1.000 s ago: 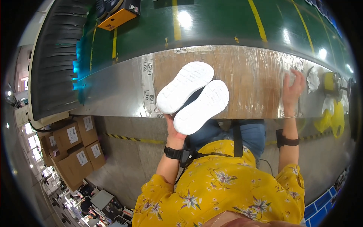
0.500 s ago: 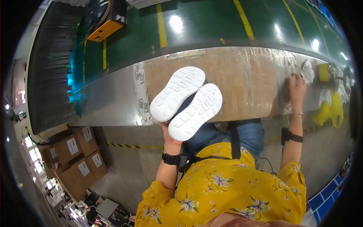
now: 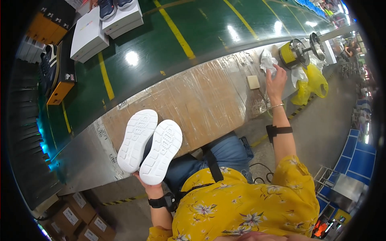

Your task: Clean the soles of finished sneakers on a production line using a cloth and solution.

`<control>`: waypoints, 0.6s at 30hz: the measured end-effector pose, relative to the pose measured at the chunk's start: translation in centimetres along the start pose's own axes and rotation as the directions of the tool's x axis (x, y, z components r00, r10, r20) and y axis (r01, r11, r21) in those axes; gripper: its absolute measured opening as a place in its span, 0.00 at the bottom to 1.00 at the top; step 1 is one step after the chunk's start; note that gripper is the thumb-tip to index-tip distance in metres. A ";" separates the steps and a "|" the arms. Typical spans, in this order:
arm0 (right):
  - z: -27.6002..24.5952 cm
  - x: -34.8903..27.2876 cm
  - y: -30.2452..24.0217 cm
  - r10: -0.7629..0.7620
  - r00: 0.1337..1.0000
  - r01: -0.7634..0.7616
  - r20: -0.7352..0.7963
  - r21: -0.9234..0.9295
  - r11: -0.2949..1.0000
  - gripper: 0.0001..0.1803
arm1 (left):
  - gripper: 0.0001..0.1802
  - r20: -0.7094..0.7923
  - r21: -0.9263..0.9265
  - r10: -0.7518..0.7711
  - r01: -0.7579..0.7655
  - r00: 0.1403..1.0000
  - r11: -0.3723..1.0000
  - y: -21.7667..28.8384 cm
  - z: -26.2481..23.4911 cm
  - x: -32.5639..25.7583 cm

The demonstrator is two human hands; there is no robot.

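My left hand (image 3: 149,179) grips a pair of shoes from below, at their near ends. The left shoe (image 3: 138,140) and the right shoe (image 3: 161,150) lie side by side with white treaded soles facing up; a strip of dark upper shows between them. At the right end of the bench my right hand (image 3: 276,82) reaches out, thumb and fingers apart, their tips at the near edge of a crumpled white cloth or tissue (image 3: 267,60). A small cream block (image 3: 253,82) sits just left of that hand.
A yellow-labelled metal can (image 3: 290,54) stands beyond the cloth, near a yellow plastic bag (image 3: 315,82). The bench is topped with taped cardboard (image 3: 201,100). Behind it runs a green conveyor belt (image 3: 144,44) carrying white shoeboxes (image 3: 89,35) and an orange-and-black box (image 3: 62,86).
The view has swung toward the right. My right hand has moved from where the cream block lies to the white cloth, uncovering the block. My left hand still holds the shoes.
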State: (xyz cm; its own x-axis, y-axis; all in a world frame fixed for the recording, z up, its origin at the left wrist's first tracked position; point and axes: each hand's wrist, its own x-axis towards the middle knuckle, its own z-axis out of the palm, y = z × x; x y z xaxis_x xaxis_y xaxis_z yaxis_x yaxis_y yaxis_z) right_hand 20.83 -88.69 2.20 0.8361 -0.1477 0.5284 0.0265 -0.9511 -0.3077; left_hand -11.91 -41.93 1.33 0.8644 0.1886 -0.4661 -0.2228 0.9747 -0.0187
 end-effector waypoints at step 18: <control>-10.9 21.1 14.9 -0.301 0.855 -0.008 -0.423 -0.590 0.807 0.23 | 0.45 0.325 0.411 -0.147 0.000 0.934 0.912 2.1 -2.1 -0.4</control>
State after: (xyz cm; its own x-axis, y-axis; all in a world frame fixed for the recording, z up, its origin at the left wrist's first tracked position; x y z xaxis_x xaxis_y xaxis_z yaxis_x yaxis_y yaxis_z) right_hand 32.88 -108.95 17.39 0.4751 0.0451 0.8788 -0.3087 -0.9267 0.2144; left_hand -13.68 -40.21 -0.42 0.9868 0.0719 -0.1452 -0.0173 0.9379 0.3465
